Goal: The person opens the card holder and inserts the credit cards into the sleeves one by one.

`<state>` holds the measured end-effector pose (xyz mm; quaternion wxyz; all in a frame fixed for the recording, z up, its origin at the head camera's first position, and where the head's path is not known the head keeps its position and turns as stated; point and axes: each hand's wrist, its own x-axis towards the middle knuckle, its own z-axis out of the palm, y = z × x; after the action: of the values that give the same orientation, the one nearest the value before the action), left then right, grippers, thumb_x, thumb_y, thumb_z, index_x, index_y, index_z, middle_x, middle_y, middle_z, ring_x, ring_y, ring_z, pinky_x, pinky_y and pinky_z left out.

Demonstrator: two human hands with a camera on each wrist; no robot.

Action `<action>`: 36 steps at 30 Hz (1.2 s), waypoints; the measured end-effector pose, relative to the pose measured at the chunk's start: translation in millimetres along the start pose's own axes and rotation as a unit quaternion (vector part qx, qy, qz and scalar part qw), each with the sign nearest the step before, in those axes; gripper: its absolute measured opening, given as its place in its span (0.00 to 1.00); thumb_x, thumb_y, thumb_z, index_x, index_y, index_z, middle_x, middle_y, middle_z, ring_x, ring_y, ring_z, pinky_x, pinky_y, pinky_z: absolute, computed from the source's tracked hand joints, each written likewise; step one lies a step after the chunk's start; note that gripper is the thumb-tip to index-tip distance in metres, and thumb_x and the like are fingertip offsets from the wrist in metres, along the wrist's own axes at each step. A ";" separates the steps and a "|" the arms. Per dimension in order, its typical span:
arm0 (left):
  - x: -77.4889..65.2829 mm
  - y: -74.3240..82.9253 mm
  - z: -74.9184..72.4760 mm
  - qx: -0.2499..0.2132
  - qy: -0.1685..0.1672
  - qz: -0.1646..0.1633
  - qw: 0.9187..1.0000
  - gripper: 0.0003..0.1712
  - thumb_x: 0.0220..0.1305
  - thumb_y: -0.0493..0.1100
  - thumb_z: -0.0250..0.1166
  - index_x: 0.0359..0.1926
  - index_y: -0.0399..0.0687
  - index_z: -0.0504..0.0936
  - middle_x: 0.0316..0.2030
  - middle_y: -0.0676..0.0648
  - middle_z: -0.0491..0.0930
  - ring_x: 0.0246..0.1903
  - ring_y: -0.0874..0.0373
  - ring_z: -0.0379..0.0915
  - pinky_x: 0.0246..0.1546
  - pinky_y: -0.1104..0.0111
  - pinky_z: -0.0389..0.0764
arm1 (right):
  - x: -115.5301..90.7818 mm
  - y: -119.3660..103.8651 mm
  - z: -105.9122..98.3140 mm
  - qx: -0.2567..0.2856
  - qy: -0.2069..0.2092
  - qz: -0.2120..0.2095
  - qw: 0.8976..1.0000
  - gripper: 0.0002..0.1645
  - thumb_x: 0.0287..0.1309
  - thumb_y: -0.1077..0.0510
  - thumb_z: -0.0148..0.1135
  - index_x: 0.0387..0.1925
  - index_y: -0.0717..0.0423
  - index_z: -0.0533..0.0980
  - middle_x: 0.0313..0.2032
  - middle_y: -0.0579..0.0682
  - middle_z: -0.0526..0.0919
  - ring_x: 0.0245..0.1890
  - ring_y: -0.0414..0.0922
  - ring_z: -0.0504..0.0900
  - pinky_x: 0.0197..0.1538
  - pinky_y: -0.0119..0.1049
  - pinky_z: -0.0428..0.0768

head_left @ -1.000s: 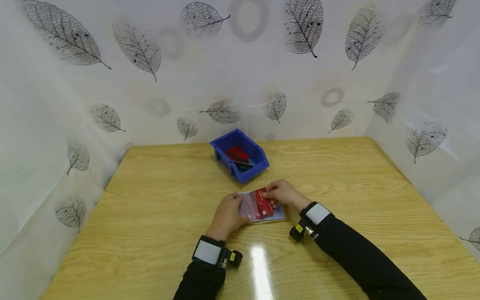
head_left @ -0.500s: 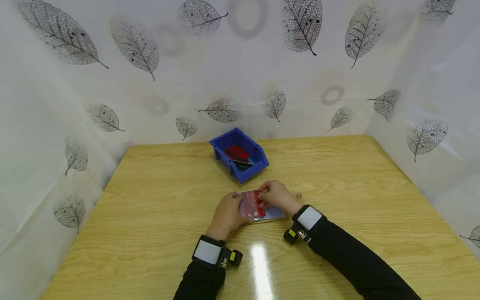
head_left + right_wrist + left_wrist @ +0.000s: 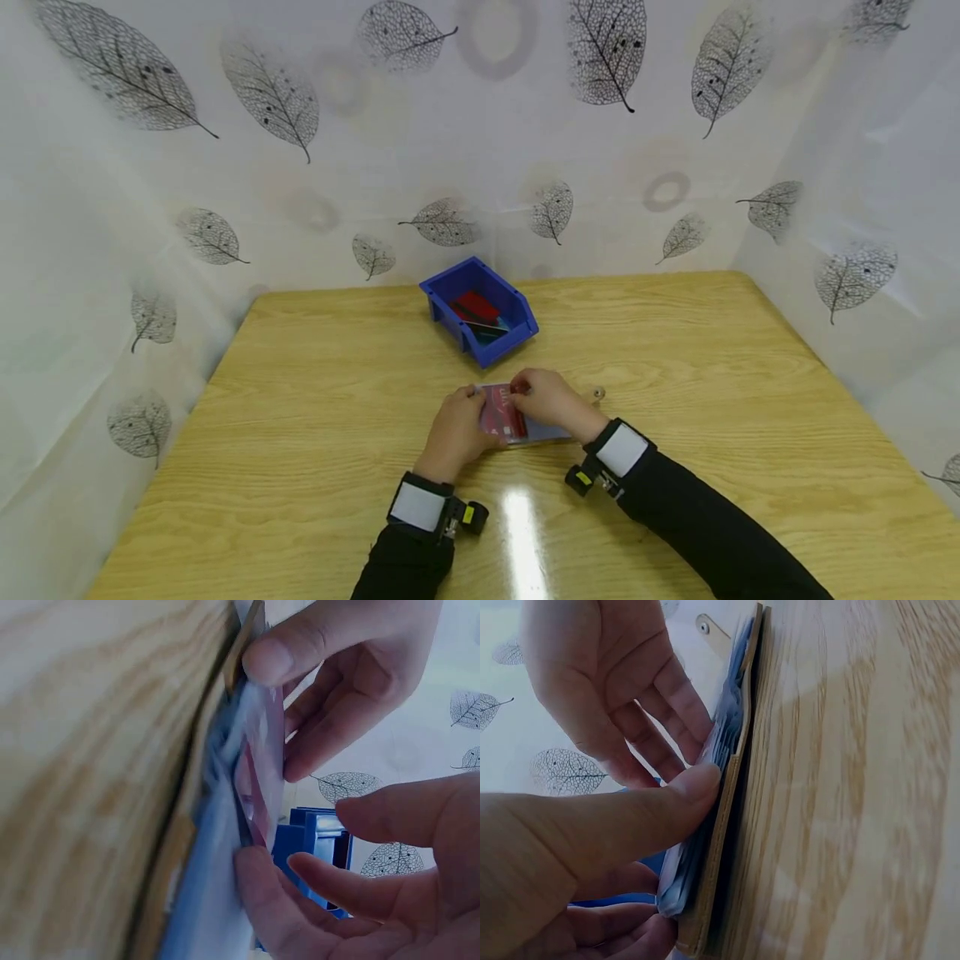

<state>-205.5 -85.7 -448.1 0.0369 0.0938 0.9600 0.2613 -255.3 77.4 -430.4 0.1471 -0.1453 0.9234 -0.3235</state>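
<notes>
A card holder (image 3: 543, 432) with a tan cover (image 3: 721, 825) and clear plastic sleeves lies open on the table. My left hand (image 3: 456, 429) grips its left side, thumb on top of the sleeves. Under the clear plastic, a red card (image 3: 498, 410) shows, mostly inside the sleeve. My right hand (image 3: 551, 400) is at the sleeve's right edge. In the right wrist view one of its fingertips (image 3: 255, 870) touches the sleeve's mouth, while other fingers stand apart from it. The card's right edge is partly hidden by the right hand in the head view.
Behind the hands stands a blue bin (image 3: 483, 354) holding several cards, a red one (image 3: 476, 304) on top. A strap with a snap (image 3: 598, 393) sticks out behind the right wrist. A leaf-patterned curtain (image 3: 495, 150) surrounds the wooden table (image 3: 315, 417).
The red card has slid left, deeper into the clear sleeve. My right hand has moved left with it and no longer pinches its top as plainly. The left hand has stayed in place.
</notes>
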 end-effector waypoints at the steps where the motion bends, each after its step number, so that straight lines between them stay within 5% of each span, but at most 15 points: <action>1: -0.1 0.4 -0.4 0.001 0.001 0.000 1.000 0.44 0.44 0.48 0.80 0.60 0.31 0.74 0.60 0.32 0.71 0.60 0.38 0.67 0.61 0.52 0.70 | -0.9 0.1 -0.3 0.019 -0.005 0.007 1.000 0.17 0.63 0.61 0.59 0.50 0.66 0.77 0.46 0.59 0.81 0.45 0.50 0.79 0.46 0.43 0.80; 7: -0.9 2.0 -1.2 0.014 0.013 0.006 1.000 0.44 0.42 0.48 0.81 0.60 0.32 0.75 0.59 0.31 0.72 0.58 0.37 0.69 0.60 0.52 0.71 | -8.1 -0.2 2.3 0.153 -0.031 0.020 0.988 0.25 0.64 0.65 0.55 0.60 0.71 0.69 0.59 0.67 0.72 0.42 0.49 0.82 0.41 0.38 0.83; 13: 0.4 3.4 -3.0 0.018 0.014 -0.006 1.000 0.41 0.41 0.46 0.81 0.57 0.33 0.78 0.57 0.31 0.73 0.56 0.36 0.70 0.57 0.50 0.73 | -5.8 -3.3 4.9 0.184 -0.043 0.006 0.982 0.22 0.63 0.66 0.56 0.58 0.68 0.71 0.58 0.65 0.73 0.40 0.46 0.81 0.39 0.36 0.83; 18: 1.3 4.6 -3.1 0.020 0.016 -0.007 1.000 0.37 0.38 0.45 0.82 0.52 0.35 0.81 0.54 0.31 0.75 0.54 0.36 0.71 0.54 0.50 0.75 | 2.1 -10.4 -3.0 0.073 -0.064 -0.040 0.994 0.17 0.63 0.61 0.60 0.52 0.64 0.75 0.51 0.59 0.80 0.44 0.47 0.79 0.42 0.37 0.79; 22: -0.2 4.7 0.6 0.011 0.021 0.008 1.000 0.37 0.37 0.44 0.82 0.52 0.34 0.81 0.53 0.30 0.75 0.53 0.36 0.72 0.53 0.49 0.76 | 15.5 -20.0 -14.8 -0.050 0.003 -0.083 0.995 0.15 0.62 0.61 0.60 0.49 0.63 0.78 0.44 0.57 0.83 0.43 0.50 0.81 0.43 0.41 0.80; 28: -3.5 3.4 2.0 0.000 0.026 0.014 1.000 0.40 0.37 0.44 0.83 0.54 0.33 0.80 0.54 0.31 0.75 0.53 0.37 0.72 0.54 0.50 0.75 | 50.8 -34.2 -17.1 -0.162 0.158 -0.135 0.965 0.12 0.59 0.61 0.64 0.44 0.63 0.80 0.41 0.57 0.83 0.41 0.53 0.80 0.46 0.46 0.79; 31: -3.9 3.1 0.8 -0.001 0.026 0.017 1.000 0.40 0.37 0.45 0.83 0.54 0.34 0.80 0.54 0.32 0.76 0.53 0.38 0.72 0.55 0.51 0.75 | 66.6 -36.0 -13.1 -0.214 0.178 -0.141 0.950 0.13 0.57 0.61 0.66 0.44 0.63 0.81 0.41 0.58 0.83 0.41 0.55 0.79 0.48 0.47 0.78; 36: -3.2 3.1 -2.7 0.000 0.024 0.014 1.000 0.40 0.37 0.45 0.83 0.54 0.35 0.81 0.54 0.33 0.76 0.54 0.39 0.72 0.55 0.52 0.75 | 84.2 -37.1 -7.9 -0.248 0.164 -0.123 0.947 0.07 0.56 0.65 0.64 0.38 0.60 0.82 0.33 0.55 0.85 0.32 0.50 0.81 0.40 0.44 0.81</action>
<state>-202.1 -85.0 -444.1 0.0102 0.1011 0.9593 0.2636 -328.8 23.4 -415.7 -0.0880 -0.2351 0.9606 -0.1192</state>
